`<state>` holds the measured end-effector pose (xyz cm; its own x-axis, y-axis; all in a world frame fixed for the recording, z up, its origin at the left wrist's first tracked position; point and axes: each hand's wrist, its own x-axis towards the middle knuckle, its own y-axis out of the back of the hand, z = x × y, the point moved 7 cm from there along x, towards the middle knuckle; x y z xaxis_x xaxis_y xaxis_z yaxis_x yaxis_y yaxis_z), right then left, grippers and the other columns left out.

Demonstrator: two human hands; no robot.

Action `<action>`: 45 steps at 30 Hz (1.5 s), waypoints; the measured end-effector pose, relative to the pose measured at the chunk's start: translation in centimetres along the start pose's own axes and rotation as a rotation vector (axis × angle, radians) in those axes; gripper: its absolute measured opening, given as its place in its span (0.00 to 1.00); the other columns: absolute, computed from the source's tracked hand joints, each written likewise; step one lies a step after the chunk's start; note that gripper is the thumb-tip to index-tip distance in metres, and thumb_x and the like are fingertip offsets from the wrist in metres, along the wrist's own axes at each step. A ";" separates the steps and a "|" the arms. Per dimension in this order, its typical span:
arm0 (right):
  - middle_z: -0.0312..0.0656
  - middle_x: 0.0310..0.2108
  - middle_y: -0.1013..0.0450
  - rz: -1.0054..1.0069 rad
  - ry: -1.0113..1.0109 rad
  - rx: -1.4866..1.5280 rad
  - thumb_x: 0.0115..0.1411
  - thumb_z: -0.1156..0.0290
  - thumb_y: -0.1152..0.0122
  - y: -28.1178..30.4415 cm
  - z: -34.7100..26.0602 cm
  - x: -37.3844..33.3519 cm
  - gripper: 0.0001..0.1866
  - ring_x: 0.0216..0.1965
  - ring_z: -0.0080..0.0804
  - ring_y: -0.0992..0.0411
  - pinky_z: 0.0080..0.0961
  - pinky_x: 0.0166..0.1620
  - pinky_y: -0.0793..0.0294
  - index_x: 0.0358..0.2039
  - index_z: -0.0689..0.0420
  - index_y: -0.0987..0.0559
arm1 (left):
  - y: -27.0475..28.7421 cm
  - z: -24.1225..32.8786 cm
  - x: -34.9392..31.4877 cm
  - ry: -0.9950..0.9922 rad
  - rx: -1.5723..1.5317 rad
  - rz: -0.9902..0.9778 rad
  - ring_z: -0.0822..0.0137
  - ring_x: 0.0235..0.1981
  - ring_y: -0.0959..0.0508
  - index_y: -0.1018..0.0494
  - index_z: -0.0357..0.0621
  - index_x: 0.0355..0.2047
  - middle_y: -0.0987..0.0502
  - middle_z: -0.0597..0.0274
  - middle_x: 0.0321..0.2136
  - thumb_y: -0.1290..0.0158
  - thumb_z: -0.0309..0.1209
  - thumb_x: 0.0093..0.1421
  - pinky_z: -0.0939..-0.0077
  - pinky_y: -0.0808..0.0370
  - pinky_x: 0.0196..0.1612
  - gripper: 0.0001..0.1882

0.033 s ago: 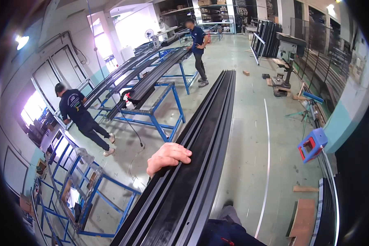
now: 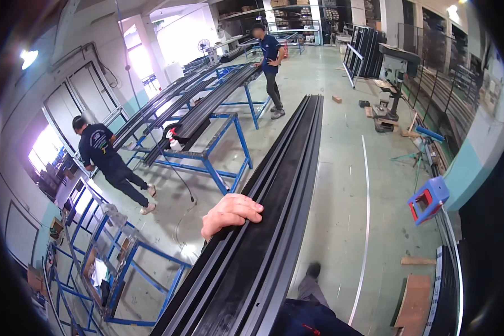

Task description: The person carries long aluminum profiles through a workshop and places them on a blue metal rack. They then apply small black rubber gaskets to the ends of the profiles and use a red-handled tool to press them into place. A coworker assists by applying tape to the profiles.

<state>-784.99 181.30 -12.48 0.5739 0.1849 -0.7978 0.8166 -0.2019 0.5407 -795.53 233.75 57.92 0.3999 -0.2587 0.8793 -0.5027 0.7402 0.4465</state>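
A long black metal profile (image 2: 271, 224) with lengthwise grooves runs from the lower edge up to the middle of the view, its far end narrowing away from me. My left hand (image 2: 229, 217) grips the profile's left edge. Its fingers curl over onto the top face, while the thumb and palm are hidden behind the edge. My right hand does not show.
On the left stand blue metal work frames (image 2: 207, 159) bearing more dark profiles (image 2: 207, 109). One co-worker (image 2: 102, 148) stands at the left, another (image 2: 270, 59) beyond the frames. Right: a drill press (image 2: 395, 73), a blue stool (image 2: 428, 200), cardboard (image 2: 413, 299).
My foot shows farther forward on the floor beside the profile. The co-worker at the left has shifted slightly left. My left hand keeps its hold.
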 end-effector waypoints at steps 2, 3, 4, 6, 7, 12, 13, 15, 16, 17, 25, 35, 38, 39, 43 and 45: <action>0.56 0.40 0.22 -0.097 -0.052 -0.017 0.58 0.48 0.46 1.8 -4.3 2.7 0.27 0.44 0.53 0.24 0.45 0.45 0.25 0.39 0.63 0.20 | 0.4 -7.5 0.0 0.003 -0.007 0.005 0.45 0.44 0.21 0.34 0.37 0.38 0.21 0.39 0.39 0.51 0.34 0.64 0.52 0.28 0.50 0.11; 0.56 0.40 0.22 -0.124 -0.059 -0.023 0.58 0.47 0.46 3.2 -7.0 4.8 0.27 0.44 0.52 0.24 0.45 0.45 0.25 0.40 0.62 0.19 | 0.4 -11.2 0.1 0.019 0.015 0.033 0.45 0.44 0.20 0.34 0.37 0.38 0.21 0.39 0.39 0.50 0.33 0.64 0.52 0.28 0.49 0.11; 0.56 0.40 0.22 -0.148 -0.058 -0.039 0.58 0.47 0.47 4.7 -9.6 6.8 0.28 0.45 0.52 0.24 0.45 0.46 0.25 0.40 0.62 0.19 | 0.4 -14.7 0.4 0.042 0.037 0.061 0.45 0.43 0.20 0.34 0.37 0.38 0.21 0.39 0.39 0.50 0.33 0.64 0.52 0.27 0.49 0.11; 0.56 0.41 0.22 -0.156 -0.040 -0.043 0.58 0.46 0.47 9.1 -15.8 12.4 0.28 0.46 0.52 0.24 0.46 0.47 0.25 0.40 0.62 0.19 | 0.7 -21.9 1.7 0.070 0.052 0.077 0.44 0.43 0.20 0.34 0.37 0.37 0.21 0.40 0.38 0.49 0.31 0.63 0.52 0.27 0.49 0.10; 0.56 0.42 0.23 -0.137 -0.021 -0.031 0.58 0.46 0.47 12.3 -19.7 15.9 0.29 0.46 0.52 0.24 0.46 0.48 0.25 0.41 0.61 0.19 | 1.2 -26.2 2.4 -0.008 -0.016 0.058 0.45 0.43 0.20 0.35 0.38 0.37 0.21 0.41 0.38 0.49 0.31 0.63 0.52 0.28 0.49 0.10; 0.56 0.38 0.21 0.268 0.248 -0.160 0.57 0.43 0.49 35.5 -44.1 32.8 0.30 0.44 0.54 0.23 0.45 0.49 0.26 0.39 0.61 0.18 | 3.3 -43.1 6.2 0.031 0.007 0.138 0.46 0.41 0.20 0.35 0.38 0.37 0.21 0.40 0.36 0.49 0.36 0.63 0.51 0.27 0.45 0.13; 0.53 0.28 0.22 0.533 0.418 -0.066 0.57 0.50 0.45 41.2 -50.3 35.0 0.24 0.31 0.51 0.23 0.47 0.38 0.26 0.29 0.62 0.19 | 3.7 -46.3 6.3 0.072 -0.004 0.191 0.46 0.42 0.20 0.35 0.39 0.36 0.21 0.41 0.37 0.46 0.34 0.62 0.52 0.27 0.47 0.12; 0.49 0.27 0.22 0.563 0.537 0.283 0.58 0.59 0.40 51.0 -62.0 38.8 0.17 0.30 0.39 0.23 0.35 0.37 0.23 0.32 0.63 0.20 | 4.0 -53.2 6.4 0.103 0.006 0.163 0.47 0.42 0.20 0.35 0.40 0.37 0.21 0.41 0.37 0.44 0.34 0.61 0.52 0.27 0.48 0.13; 0.46 0.27 0.22 0.487 0.594 0.450 0.58 0.61 0.40 54.4 -68.7 39.4 0.16 0.30 0.35 0.23 0.33 0.36 0.24 0.33 0.64 0.20 | 4.4 -56.3 6.6 0.127 0.025 0.144 0.47 0.42 0.19 0.35 0.40 0.37 0.20 0.42 0.36 0.44 0.34 0.61 0.53 0.27 0.48 0.13; 0.44 0.28 0.22 0.411 0.643 0.615 0.59 0.63 0.40 56.9 -73.6 40.2 0.15 0.30 0.31 0.24 0.31 0.35 0.24 0.34 0.64 0.21 | 4.7 -59.5 6.4 0.147 0.040 0.129 0.47 0.42 0.19 0.35 0.40 0.37 0.20 0.42 0.36 0.44 0.34 0.61 0.53 0.27 0.48 0.13; 0.48 0.24 0.22 0.546 0.413 0.193 0.56 0.52 0.44 61.5 -81.3 62.5 0.22 0.29 0.38 0.22 0.39 0.37 0.24 0.28 0.63 0.20 | 9.3 -88.6 11.9 0.017 0.031 0.254 0.45 0.35 0.19 0.34 0.36 0.36 0.21 0.39 0.31 0.52 0.43 0.66 0.52 0.27 0.43 0.19; 0.49 0.27 0.20 -0.141 -0.092 0.031 0.55 0.47 0.41 56.4 -87.6 71.3 0.23 0.31 0.42 0.21 0.43 0.37 0.23 0.26 0.58 0.17 | 12.1 -126.8 14.3 0.079 0.059 0.350 0.48 0.31 0.18 0.32 0.36 0.28 0.20 0.44 0.25 0.46 0.36 0.61 0.57 0.23 0.39 0.15; 0.48 0.27 0.20 -0.161 0.033 -0.072 0.55 0.48 0.41 62.7 -97.6 79.7 0.23 0.30 0.43 0.21 0.44 0.38 0.23 0.27 0.57 0.17 | 12.1 -137.3 16.2 0.112 0.101 0.389 0.48 0.30 0.18 0.32 0.36 0.28 0.20 0.44 0.25 0.45 0.36 0.61 0.57 0.23 0.39 0.15; 0.48 0.27 0.20 -0.130 0.130 -0.148 0.55 0.48 0.41 66.0 -101.4 83.8 0.23 0.30 0.44 0.21 0.44 0.38 0.23 0.27 0.57 0.17 | 12.3 -140.8 17.1 0.110 0.090 0.382 0.48 0.30 0.18 0.32 0.36 0.28 0.20 0.44 0.25 0.45 0.36 0.61 0.57 0.23 0.39 0.15; 0.50 0.27 0.21 0.104 0.176 0.047 0.56 0.48 0.42 85.1 -118.9 99.5 0.23 0.32 0.49 0.22 0.46 0.41 0.24 0.29 0.58 0.19 | 14.3 -154.3 20.0 0.100 0.083 0.393 0.48 0.30 0.18 0.32 0.36 0.28 0.20 0.45 0.26 0.45 0.35 0.60 0.58 0.23 0.38 0.14; 0.50 0.28 0.21 0.479 0.438 0.003 0.57 0.52 0.46 97.0 -132.7 103.5 0.23 0.31 0.37 0.22 0.37 0.36 0.23 0.30 0.62 0.19 | 15.0 -160.6 21.5 0.108 0.118 0.391 0.48 0.31 0.17 0.32 0.36 0.28 0.20 0.45 0.26 0.45 0.35 0.59 0.58 0.23 0.37 0.14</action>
<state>-638.25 308.47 -7.20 0.8467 0.4491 -0.2854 0.4645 -0.3621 0.8082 -671.38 338.95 56.87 0.2367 0.0989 0.9665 -0.7141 0.6923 0.1040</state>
